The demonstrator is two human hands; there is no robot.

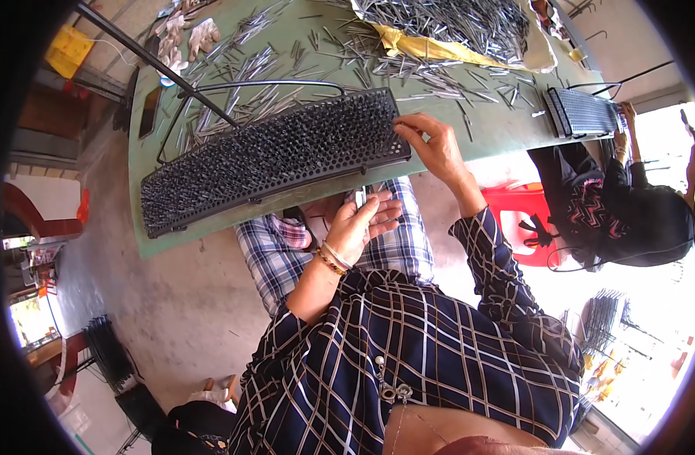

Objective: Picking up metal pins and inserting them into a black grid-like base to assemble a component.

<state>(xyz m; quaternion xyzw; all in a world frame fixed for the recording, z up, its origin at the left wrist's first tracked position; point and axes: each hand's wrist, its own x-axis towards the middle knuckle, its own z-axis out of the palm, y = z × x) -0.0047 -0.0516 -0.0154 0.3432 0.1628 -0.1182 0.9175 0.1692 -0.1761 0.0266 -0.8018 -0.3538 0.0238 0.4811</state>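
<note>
A long black perforated rack [272, 155] rests slanted along the table's near edge, its holes packed with short dark rods. Toward its right end some holes show bare. Over that end is my right hand [437, 148], thumb and forefinger pinched together; whatever is between them is too small to make out. My left hand [351, 230] is palm up below the rack's front edge, fingers half curled. Short shiny metal rods [360, 198] lie between its thumb and fingers, partly hidden.
Loose metal rods [249, 87] are scattered over the green table [507, 129]. A yellow-edged sack [438, 49] holds a large heap of them. Work gloves [203, 36] lie at the far left. At right, a person in dark clothes [628, 220] handles another rack [586, 112] near a red stool [514, 208].
</note>
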